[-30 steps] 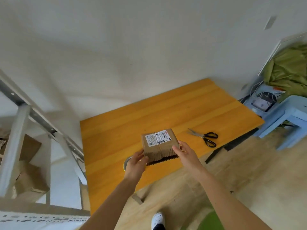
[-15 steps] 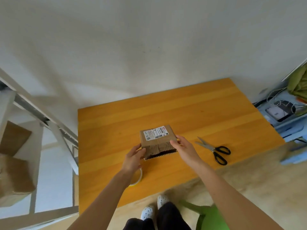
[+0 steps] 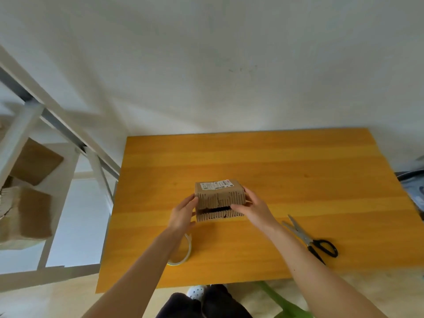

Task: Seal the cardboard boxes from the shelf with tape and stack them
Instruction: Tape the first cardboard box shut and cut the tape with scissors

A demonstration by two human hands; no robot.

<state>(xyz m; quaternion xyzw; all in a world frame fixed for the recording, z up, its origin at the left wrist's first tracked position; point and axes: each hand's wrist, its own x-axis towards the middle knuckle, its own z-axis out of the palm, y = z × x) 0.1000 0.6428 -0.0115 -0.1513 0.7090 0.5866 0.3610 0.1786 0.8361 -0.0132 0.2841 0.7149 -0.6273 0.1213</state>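
Soft daylight; wide-angle warp (blurred edges)

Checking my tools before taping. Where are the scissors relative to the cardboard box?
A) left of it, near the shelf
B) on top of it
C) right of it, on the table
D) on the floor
C: the scissors lie on the table, right of the box.

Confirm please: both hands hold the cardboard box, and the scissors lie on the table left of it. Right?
Wrong side: the head view shows the scissors lying on the table right of the cardboard box, not left. The left hand and right hand do hold it.
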